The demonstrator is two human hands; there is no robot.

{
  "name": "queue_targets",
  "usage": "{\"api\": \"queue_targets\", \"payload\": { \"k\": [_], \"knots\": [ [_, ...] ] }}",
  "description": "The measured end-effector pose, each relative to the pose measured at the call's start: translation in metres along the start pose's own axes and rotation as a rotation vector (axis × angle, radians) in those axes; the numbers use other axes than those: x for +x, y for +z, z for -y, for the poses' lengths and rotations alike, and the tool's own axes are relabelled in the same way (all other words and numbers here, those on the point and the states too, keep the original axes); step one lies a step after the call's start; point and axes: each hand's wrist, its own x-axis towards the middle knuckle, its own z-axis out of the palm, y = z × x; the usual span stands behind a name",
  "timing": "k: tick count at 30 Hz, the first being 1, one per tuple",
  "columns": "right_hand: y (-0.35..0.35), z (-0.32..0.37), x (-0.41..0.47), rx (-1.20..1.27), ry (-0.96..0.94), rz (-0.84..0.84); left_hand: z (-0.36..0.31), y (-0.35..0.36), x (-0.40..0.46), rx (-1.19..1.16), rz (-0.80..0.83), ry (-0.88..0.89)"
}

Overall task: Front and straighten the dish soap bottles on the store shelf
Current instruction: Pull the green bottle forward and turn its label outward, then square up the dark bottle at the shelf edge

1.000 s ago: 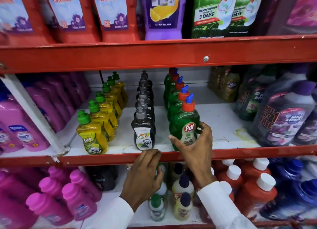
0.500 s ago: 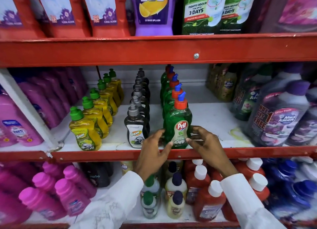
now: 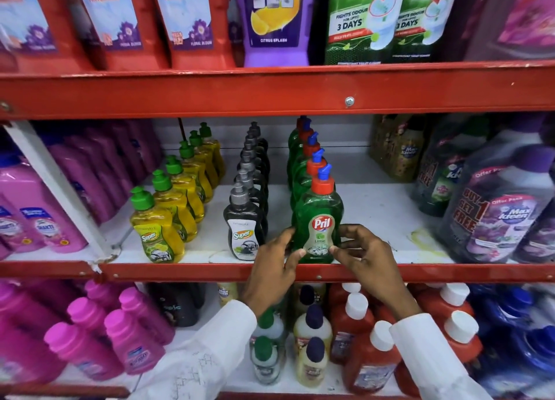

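Head view: the front green Pril bottle (image 3: 319, 219) is seen upright at the front edge of the middle shelf (image 3: 390, 272), centre of the frame, label facing forward. It is pinched low on both sides, by the left hand (image 3: 274, 275) with fingers curled against its left flank and by the right hand (image 3: 365, 257) with fingertips (image 3: 334, 249) on its right. A black Super bottle (image 3: 244, 228) and a yellow Super bottle (image 3: 156, 234) are lined up left of it.

Red-edged white shelf (image 3: 375, 210). On it, left to right: yellow bottles (image 3: 159, 231), black bottles (image 3: 244, 228), green bottles (image 3: 318, 219), each row running near to far. Purple jugs (image 3: 498, 216) far right. Yellowish stain (image 3: 423, 240) near right.
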Motion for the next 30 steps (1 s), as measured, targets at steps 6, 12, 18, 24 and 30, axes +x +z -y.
{"api": "queue_targets", "payload": {
  "k": [6, 12, 18, 24, 30],
  "knots": [
    [0.021, 0.037, -0.037, 0.171, -0.088, -0.472, 0.000, -0.031, -0.028, -0.071, -0.348, 0.049],
    [0.088, 0.070, -0.042, 0.022, -0.198, -0.147, 0.041, -0.085, -0.023, -0.166, -0.572, -0.150],
    [0.118, 0.077, -0.010, -0.179, -0.133, 0.059, 0.067, -0.098, -0.011, -0.020, -0.106, -0.180],
    [0.121, 0.067, -0.001, -0.153, -0.055, 0.071, 0.071, -0.101, -0.012, -0.104, -0.087, -0.159],
    [0.123, 0.064, -0.005, -0.092, -0.019, 0.058, 0.070, -0.103, -0.013, -0.163, -0.088, -0.155]
  ]
}}
